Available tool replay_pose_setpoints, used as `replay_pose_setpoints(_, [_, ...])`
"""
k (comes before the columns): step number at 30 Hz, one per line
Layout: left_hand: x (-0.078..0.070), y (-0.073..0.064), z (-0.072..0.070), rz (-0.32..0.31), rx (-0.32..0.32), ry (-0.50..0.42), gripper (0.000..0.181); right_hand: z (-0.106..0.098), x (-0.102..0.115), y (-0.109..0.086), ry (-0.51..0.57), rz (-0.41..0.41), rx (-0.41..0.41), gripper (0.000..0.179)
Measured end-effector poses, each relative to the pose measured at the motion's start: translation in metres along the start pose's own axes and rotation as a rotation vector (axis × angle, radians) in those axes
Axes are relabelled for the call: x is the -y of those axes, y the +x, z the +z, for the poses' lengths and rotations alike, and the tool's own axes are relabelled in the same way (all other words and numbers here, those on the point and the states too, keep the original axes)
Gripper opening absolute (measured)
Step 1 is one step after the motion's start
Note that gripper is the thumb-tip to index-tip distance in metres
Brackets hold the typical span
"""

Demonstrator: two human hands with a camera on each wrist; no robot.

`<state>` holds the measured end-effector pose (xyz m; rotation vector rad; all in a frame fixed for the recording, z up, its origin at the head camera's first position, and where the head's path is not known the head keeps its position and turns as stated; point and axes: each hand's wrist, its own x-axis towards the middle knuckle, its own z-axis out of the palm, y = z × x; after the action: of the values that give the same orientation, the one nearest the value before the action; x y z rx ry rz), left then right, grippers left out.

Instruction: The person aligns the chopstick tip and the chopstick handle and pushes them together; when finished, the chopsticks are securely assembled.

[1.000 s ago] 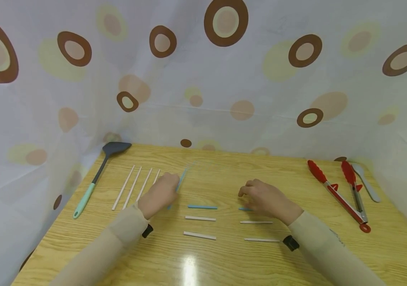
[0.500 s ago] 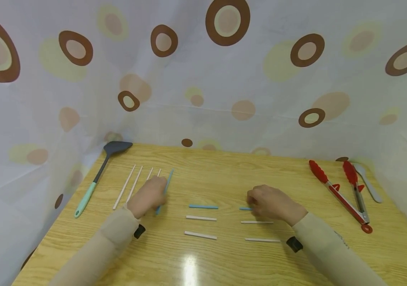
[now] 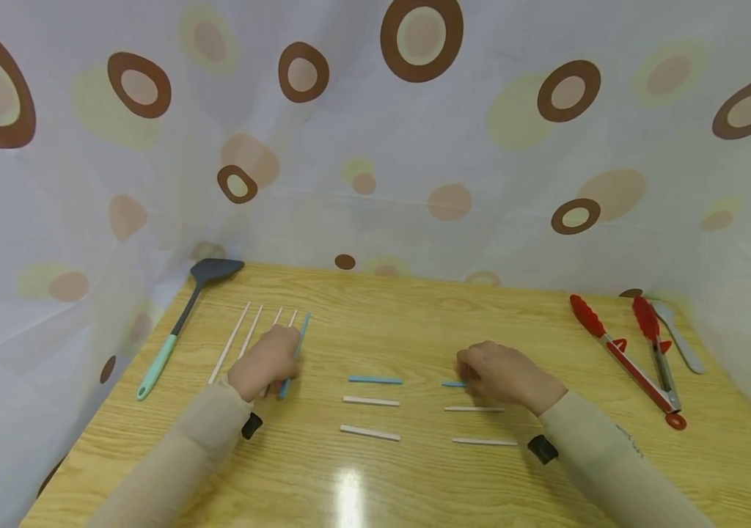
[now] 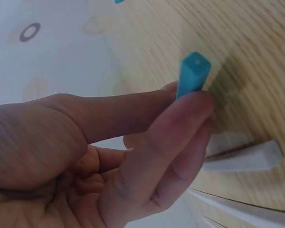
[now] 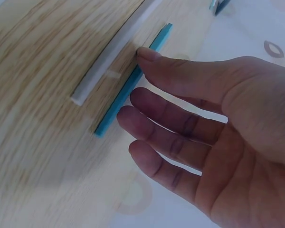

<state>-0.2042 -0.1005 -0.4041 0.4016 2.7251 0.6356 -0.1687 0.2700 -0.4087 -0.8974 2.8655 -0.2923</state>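
Observation:
My left hand [image 3: 268, 359] pinches a slim square-ended blue stick [image 4: 194, 71] between thumb and fingers, beside a row of several long white sticks [image 3: 229, 343] that the hand partly covers. In the left wrist view, white sticks [image 4: 244, 159] lie on the table below the fingers. My right hand [image 3: 510, 375] hovers low over another blue stick [image 5: 109, 117] lying on the table. Its thumb tip overlaps that stick in the right wrist view, while the other fingers are loosely bent beside it. A white stick [image 5: 104, 64] lies parallel to it.
Mid-table lie a third blue stick [image 3: 375, 380] and two white sticks [image 3: 371, 401]. Two more white sticks [image 3: 474, 409] lie nearer the right forearm. A spatula [image 3: 180, 315] is at far left; red-tipped tongs [image 3: 633, 370] and a grey utensil [image 3: 679, 337] are at right. A patterned curtain [image 3: 375, 132] hangs behind.
My left hand has moved left with the blue stick, bringing it next to the row of white sticks. The right hand has shifted slightly right and down over its blue stick.

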Motion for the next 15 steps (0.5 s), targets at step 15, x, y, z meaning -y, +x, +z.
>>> replay_pose_setpoints(15, [0.0002,-0.0003,-0.0009,-0.031,0.025,0.002,0.017,0.0007,0.0008,-0.0003,0.043,-0.016,0.009,0.018])
